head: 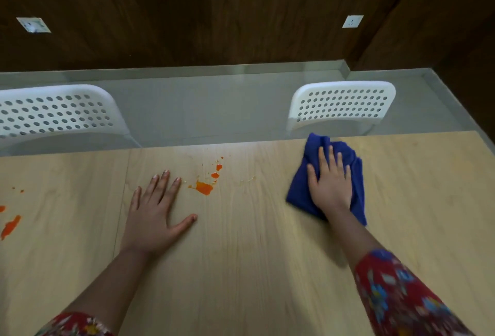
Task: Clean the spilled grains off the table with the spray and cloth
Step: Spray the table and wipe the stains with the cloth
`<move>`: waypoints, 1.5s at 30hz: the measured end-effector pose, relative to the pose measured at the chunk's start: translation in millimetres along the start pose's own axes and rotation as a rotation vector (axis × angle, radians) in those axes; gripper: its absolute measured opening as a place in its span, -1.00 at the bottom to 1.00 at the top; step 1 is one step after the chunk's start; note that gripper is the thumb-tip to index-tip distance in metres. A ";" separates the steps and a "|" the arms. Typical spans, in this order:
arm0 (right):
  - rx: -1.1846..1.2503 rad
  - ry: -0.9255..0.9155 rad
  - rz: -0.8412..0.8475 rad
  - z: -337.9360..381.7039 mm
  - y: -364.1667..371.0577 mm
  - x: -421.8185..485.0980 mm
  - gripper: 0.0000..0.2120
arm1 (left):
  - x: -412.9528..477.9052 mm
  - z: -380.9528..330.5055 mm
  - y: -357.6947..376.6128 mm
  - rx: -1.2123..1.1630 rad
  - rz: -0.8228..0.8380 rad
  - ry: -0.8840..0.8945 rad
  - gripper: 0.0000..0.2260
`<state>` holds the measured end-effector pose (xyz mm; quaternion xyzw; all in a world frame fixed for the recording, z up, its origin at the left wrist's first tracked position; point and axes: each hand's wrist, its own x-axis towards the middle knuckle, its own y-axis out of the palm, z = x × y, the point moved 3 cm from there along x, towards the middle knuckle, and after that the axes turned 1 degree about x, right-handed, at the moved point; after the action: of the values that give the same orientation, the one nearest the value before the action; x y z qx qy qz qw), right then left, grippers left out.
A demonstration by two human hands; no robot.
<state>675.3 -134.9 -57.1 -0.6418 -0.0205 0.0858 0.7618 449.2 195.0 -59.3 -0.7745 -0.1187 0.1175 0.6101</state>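
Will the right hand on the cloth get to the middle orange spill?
Probably yes: only bare table lies between the right hand, flat on the cloth, and the spill.

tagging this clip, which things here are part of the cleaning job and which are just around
Part of the job: blue cloth under right hand; orange spill; table; left hand flat on it.
Just around: white chair; second white chair; wall sockets.

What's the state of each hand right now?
Left hand: open, flat on the table, holding nothing.
Right hand: open, straight fingers pressing the blue cloth onto the table.
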 end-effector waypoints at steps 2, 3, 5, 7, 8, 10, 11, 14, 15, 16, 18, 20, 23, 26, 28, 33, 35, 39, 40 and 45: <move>0.037 0.039 0.001 30.8 1.4 33.3 -0.42 | 1.1 0.5 0.2 -0.001 0.005 0.003 -0.20; 0.051 -0.001 0.000 51.8 4.4 39.5 -0.43 | 0.5 0.9 0.5 0.001 0.007 0.003 -0.21; 0.069 -0.181 0.024 93.9 11.3 23.5 -0.43 | -0.2 0.4 -0.5 0.004 0.009 0.004 -0.21; 0.078 -0.411 0.092 111.1 18.6 -27.7 -0.44 | -0.7 0.6 -1.2 0.001 0.012 0.005 -0.20; 0.085 -0.489 0.129 105.5 18.8 -54.8 -0.45 | -0.7 0.6 -1.3 -0.004 0.011 0.006 -0.19; 0.058 -0.515 0.116 72.3 16.8 -77.0 -0.43 | 0.3 2.1 -1.2 -0.008 0.015 0.005 -0.20; 0.027 -0.456 0.086 53.9 14.5 -69.0 -0.41 | 0.2 2.0 -1.1 -0.009 0.016 0.004 -0.20; -0.026 -0.130 0.010 35.4 5.7 -11.9 -0.39 | 0.2 1.3 -1.1 -0.018 -0.004 0.000 -0.23; -0.010 -0.063 0.000 46.7 6.0 6.9 -0.40 | 0.6 1.2 -1.3 -0.020 -0.006 -0.002 -0.23; 0.012 -0.044 -0.002 65.3 8.1 20.6 -0.42 | 0.8 0.8 -1.5 -0.022 -0.006 0.001 -0.24; 0.041 -0.122 0.014 111.3 16.1 28.1 -0.45 | 0.2 1.3 -1.4 -0.022 -0.003 0.010 -0.24; 0.048 -0.305 0.046 152.8 27.5 1.6 -0.47 | -0.3 1.7 -2.1 -0.029 0.007 0.012 -0.25; 0.067 -0.540 0.110 153.9 33.7 -64.9 -0.48 | -0.7 -2.1 -9.1 -0.098 -0.034 0.015 -0.28; 0.020 -0.442 0.055 101.1 27.9 -80.3 -0.46 | -15.3 3.9 -23.5 -0.125 -0.100 0.038 -0.36; -0.010 -0.244 0.021 80.4 23.2 -55.7 -0.44 | -27.6 20.6 -30.7 -0.077 -0.120 0.046 -0.41; 0.040 -0.185 0.051 164.2 31.0 -16.7 -0.46 | -70.4 77.5 -31.3 -0.040 -0.125 -0.133 -0.46; 0.044 -0.373 0.063 201.2 39.3 -38.7 -0.46 | -73.6 83.0 -26.8 -0.077 -0.152 -0.232 -0.48; 0.021 -0.699 0.132 182.3 45.7 -118.9 -0.46 | -70.5 83.2 -24.3 -0.104 -0.156 -0.266 -0.48; 0.017 -0.683 0.119 165.1 43.2 -116.3 -0.46 | -70.1 84.0 -24.2 -0.107 -0.152 -0.263 -0.48; -0.026 -0.212 0.012 155.2 34.0 -29.5 -0.46 | -70.8 86.0 -23.3 -0.127 -0.172 -0.250 -0.49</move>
<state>620.7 17.2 -60.9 -0.6389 -0.0983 0.1576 0.7465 353.3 256.0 -53.6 -0.7777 -0.2667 0.1525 0.5484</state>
